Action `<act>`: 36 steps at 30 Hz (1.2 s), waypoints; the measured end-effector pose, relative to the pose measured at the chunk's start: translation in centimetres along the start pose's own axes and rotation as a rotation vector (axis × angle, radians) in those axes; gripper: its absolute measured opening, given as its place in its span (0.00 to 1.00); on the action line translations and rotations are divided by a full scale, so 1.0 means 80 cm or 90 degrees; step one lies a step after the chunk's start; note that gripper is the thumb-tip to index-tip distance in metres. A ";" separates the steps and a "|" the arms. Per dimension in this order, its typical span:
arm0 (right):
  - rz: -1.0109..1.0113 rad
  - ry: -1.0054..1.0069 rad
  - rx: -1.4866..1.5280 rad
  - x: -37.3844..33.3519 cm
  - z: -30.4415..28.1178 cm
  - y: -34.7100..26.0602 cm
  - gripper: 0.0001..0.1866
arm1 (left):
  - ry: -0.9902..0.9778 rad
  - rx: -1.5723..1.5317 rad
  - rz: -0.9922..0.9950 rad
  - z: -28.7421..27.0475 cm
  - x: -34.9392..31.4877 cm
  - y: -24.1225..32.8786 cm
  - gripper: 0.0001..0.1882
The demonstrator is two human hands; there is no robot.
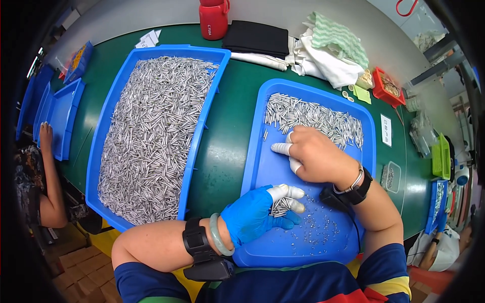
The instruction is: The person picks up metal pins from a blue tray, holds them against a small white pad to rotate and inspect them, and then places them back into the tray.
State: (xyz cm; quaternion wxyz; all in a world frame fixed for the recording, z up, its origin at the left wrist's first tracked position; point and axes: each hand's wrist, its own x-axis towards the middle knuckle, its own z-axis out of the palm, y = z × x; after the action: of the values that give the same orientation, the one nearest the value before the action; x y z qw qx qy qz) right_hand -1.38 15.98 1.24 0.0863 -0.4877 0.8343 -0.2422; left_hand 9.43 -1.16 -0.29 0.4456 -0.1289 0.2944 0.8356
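Observation:
My left hand (247, 214), in a blue glove with white finger covers, curls around a bunch of small metal pins (281, 206) over the near part of a blue tray (268, 169). To its upper right, my right hand (321, 155) hovers above the same tray, white covers on its fingertips. Its fingers are apart, and I see nothing between them. Just beyond it, a heap of loose silver pins (303, 113) lies along the tray's far end. Small shiny bits (318, 230) are scattered over the tray's near floor.
A bigger blue tray (120, 81) full of similar pins (156, 136) stands to the left. Behind are a red bottle (213, 20), folded black cloth (256, 39), white cloths (323, 60) and a red basket (388, 87). A clear tub (391, 177) sits at right. Other people's arms show at both sides.

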 end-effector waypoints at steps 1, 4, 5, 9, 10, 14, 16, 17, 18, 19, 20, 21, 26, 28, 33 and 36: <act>-0.009 -0.045 0.058 -0.002 -0.001 0.000 0.13 | 0.004 0.007 -0.008 0.000 0.001 0.000 0.19; -0.016 -0.057 0.067 0.004 -0.001 0.000 0.11 | 0.013 0.017 -0.022 -0.002 0.001 -0.001 0.19; -0.011 -0.022 0.020 0.009 -0.001 0.001 0.10 | 0.009 0.011 -0.024 -0.004 0.000 -0.001 0.19; -0.031 0.087 -0.108 0.029 0.004 0.009 0.07 | -0.006 0.017 -0.033 0.002 0.002 0.000 0.19; -0.048 0.118 -0.143 0.037 0.008 0.011 0.06 | -0.003 0.016 -0.031 0.001 0.001 0.000 0.18; -0.071 0.068 -0.194 0.053 0.012 0.016 0.04 | 0.001 0.013 -0.030 0.002 0.000 0.004 0.18; -0.053 0.038 -0.204 0.055 0.013 0.013 0.04 | 0.002 0.006 -0.031 0.001 -0.001 0.003 0.19; -0.033 0.010 -0.216 0.056 0.013 0.012 0.04 | 0.005 0.009 -0.028 0.001 -0.001 0.003 0.19; -0.013 -0.018 -0.227 0.056 0.012 0.010 0.05 | 0.007 0.012 -0.025 0.000 -0.001 0.002 0.18; -0.013 -0.018 -0.227 0.055 0.012 0.010 0.05 | 0.009 0.016 -0.022 0.000 -0.002 0.002 0.18; -0.001 -0.034 -0.230 0.053 0.012 0.009 0.05 | 0.009 0.016 -0.022 0.000 -0.001 0.002 0.18; 0.012 -0.049 -0.232 0.051 0.012 0.009 0.05 | 0.010 0.017 -0.023 0.001 -0.001 0.002 0.19; 0.026 -0.080 -0.263 0.042 0.004 0.003 0.06 | -0.005 0.009 -0.014 -0.004 0.002 -0.001 0.19; 0.073 -0.087 -0.137 0.030 -0.010 0.001 0.07 | -0.015 0.006 -0.007 -0.005 0.002 -0.001 0.19; 0.036 -0.102 0.234 0.005 -0.025 -0.032 0.10 | 0.059 -0.052 0.004 0.008 0.001 0.004 0.18; 0.002 -0.044 0.214 -0.006 -0.029 -0.022 0.11 | 0.126 -0.048 -0.011 0.018 0.000 0.009 0.18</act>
State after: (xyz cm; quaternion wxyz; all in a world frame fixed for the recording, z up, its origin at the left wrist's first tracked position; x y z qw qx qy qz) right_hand -0.67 16.39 4.08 0.1956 -0.4730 0.7795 -0.3611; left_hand 8.88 -0.61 1.14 0.4163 -0.2301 0.3039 0.8255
